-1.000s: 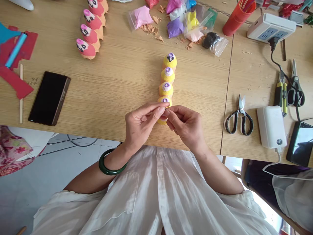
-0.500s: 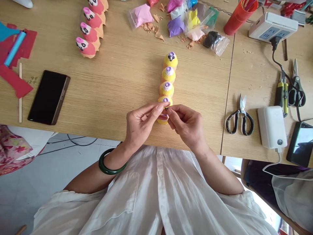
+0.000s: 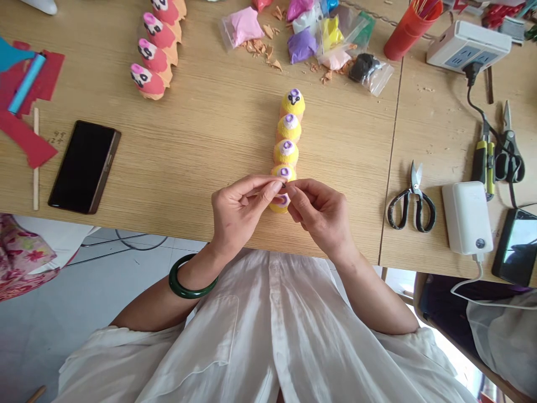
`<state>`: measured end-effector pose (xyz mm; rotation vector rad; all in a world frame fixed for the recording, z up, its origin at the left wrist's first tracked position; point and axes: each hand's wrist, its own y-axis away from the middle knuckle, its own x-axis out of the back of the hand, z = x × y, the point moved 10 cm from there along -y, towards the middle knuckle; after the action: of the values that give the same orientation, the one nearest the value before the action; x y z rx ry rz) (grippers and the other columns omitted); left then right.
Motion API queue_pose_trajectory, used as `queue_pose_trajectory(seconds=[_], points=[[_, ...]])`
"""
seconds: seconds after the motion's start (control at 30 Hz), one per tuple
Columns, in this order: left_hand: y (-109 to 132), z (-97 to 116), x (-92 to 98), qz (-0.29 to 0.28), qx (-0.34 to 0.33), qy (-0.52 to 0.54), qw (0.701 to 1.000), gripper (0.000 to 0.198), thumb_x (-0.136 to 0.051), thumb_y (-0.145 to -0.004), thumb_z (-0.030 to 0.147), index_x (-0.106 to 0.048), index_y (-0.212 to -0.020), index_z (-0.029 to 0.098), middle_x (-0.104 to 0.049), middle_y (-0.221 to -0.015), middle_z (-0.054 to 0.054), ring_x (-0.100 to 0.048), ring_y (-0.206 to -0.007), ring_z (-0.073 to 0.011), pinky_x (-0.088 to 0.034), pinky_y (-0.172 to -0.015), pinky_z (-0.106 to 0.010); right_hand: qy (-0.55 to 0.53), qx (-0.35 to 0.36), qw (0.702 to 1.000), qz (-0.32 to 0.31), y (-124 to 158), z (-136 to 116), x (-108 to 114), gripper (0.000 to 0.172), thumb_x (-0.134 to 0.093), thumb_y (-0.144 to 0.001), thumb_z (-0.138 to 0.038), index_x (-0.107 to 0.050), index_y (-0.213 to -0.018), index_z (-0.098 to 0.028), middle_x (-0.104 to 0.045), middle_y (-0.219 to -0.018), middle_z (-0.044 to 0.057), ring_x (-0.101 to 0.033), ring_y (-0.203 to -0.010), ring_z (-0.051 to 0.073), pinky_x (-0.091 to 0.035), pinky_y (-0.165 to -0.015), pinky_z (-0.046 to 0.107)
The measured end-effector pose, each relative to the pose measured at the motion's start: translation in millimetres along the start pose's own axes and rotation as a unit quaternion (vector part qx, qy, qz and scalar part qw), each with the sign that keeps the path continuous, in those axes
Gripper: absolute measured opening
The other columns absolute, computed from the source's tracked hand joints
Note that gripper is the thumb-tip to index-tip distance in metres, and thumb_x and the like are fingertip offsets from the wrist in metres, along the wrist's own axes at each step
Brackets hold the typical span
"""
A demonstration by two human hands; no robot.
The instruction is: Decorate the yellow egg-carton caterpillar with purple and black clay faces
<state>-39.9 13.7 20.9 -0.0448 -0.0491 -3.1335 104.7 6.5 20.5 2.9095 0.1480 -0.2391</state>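
A row of yellow egg-carton cups (image 3: 288,127) topped with clay runs up the table. The farthest cup (image 3: 293,102) has a purple and black face. My left hand (image 3: 237,215) and my right hand (image 3: 321,215) meet over the near end of the row. Their fingertips pinch a tiny dark bit of clay (image 3: 284,183) just above a purple-ringed dome (image 3: 284,172). The nearest yellow cup (image 3: 279,206) lies partly hidden beneath my fingers. I cannot tell whether the dark bit touches the dome.
Pink painted cups (image 3: 153,50) stand at the left, beside a black phone (image 3: 84,167). Bagged coloured clay (image 3: 304,45) and wood shavings lie at the far edge. Scissors (image 3: 411,201), a power bank (image 3: 466,218) and a power strip (image 3: 469,46) sit at the right.
My hands have drawn slightly apart and toward me, and the dark bit now shows between my fingertips. The view has shifted slightly. The cups have not visibly moved.
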Motion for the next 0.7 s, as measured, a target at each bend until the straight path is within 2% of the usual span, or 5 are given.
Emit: queue_pose_trajectory(seconds=[0.13,0.3,0.43,0.53,0.7], points=[[1,-4,0.0,0.003,0.006,0.025,1.000,0.030,-0.081,-0.094,0.051,-0.085,-0.103,0.023,-0.085,-0.106,-0.004,-0.084,-0.096,-0.0233,-0.071,-0.077,-0.031,-0.013,0.009,1.000,0.009,0,0,1,0.048,-0.082,-0.087,-0.064,-0.069,-0.088,-0.017,-0.052,-0.055,-0.007,-0.040,-0.048,0.006,-0.033,-0.045,0.023],[2,-6,-1.7,-0.005,0.018,0.005,1.000,0.034,-0.077,-0.096,0.056,-0.086,-0.104,0.024,-0.085,-0.111,-0.004,-0.084,-0.099,-0.0244,-0.072,-0.078,-0.030,-0.009,0.009,1.000,0.026,-2,1,2,0.050,-0.083,-0.085,-0.066,-0.067,-0.084,-0.019,-0.053,-0.057,-0.006,-0.042,-0.049,0.006,-0.033,-0.045,0.023],[1,-2,-2.6,-0.011,0.008,0.021,1.000,0.032,-0.078,-0.096,0.055,-0.085,-0.107,0.026,-0.085,-0.115,-0.004,-0.084,-0.102,-0.0254,-0.072,-0.080,-0.032,-0.010,0.012,1.000,0.021,-2,0,2,0.050,-0.083,-0.085,-0.066,-0.068,-0.083,-0.019,-0.054,-0.058,-0.006,-0.041,-0.049,0.006,-0.033,-0.045,0.023],[-1,5,-3.5,-0.017,-0.011,0.019,1.000,0.026,-0.082,-0.093,0.052,-0.085,-0.102,0.028,-0.084,-0.115,-0.003,-0.084,-0.099,-0.0239,-0.072,-0.084,-0.034,0.005,0.005,1.000,0.011,-3,0,2,0.049,-0.082,-0.086,-0.066,-0.069,-0.084,-0.019,-0.054,-0.058,-0.006,-0.041,-0.050,0.006,-0.033,-0.045,0.023],[-1,11,-3.1,-0.013,-0.025,-0.006,1.000,0.025,-0.081,-0.093,0.051,-0.085,-0.098,0.027,-0.085,-0.110,-0.002,-0.082,-0.088,-0.0199,-0.072,-0.081,-0.033,0.006,0.002,1.000,-0.001,-2,0,0,0.051,-0.079,-0.087,-0.068,-0.068,-0.084,-0.018,-0.052,-0.057,-0.006,-0.041,-0.050,0.006,-0.033,-0.045,0.023]])
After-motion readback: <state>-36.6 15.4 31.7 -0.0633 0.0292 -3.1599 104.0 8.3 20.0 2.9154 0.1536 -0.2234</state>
